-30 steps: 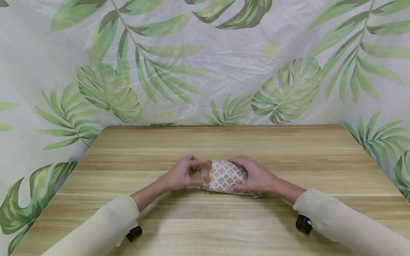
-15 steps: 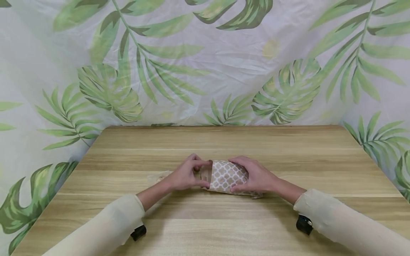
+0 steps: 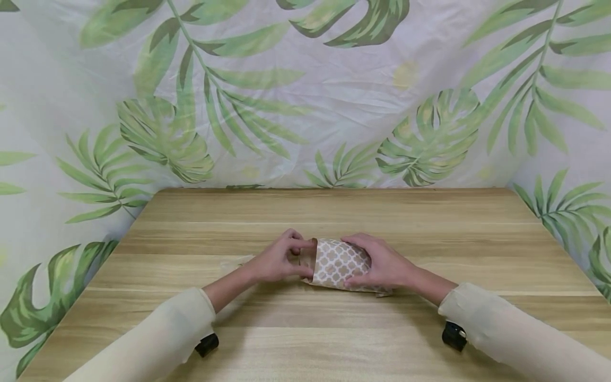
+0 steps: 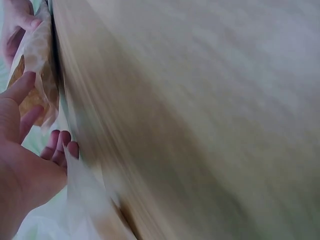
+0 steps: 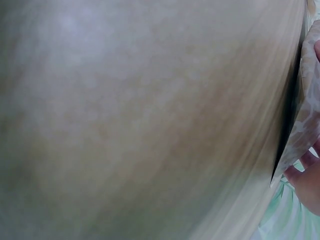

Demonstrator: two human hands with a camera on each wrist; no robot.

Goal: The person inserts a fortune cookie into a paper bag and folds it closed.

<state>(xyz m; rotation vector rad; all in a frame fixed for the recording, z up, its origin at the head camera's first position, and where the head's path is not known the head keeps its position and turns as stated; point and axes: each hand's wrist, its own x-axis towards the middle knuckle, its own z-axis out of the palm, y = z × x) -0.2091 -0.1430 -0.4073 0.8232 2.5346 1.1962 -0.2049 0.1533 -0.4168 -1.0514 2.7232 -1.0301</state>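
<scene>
The right hand [image 3: 385, 262] grips the patterned bag [image 3: 337, 263], fingers curled round it; the left hand [image 3: 276, 260] spreads its fingers at the mouth, whose golden-brown patch [image 4: 43, 97] shows brighter from the left wrist than the head.

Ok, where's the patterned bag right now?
The patterned bag lies on the wooden table, just right of centre in the head view. The left hand is at its open left end; the right hand holds its right end.
</scene>
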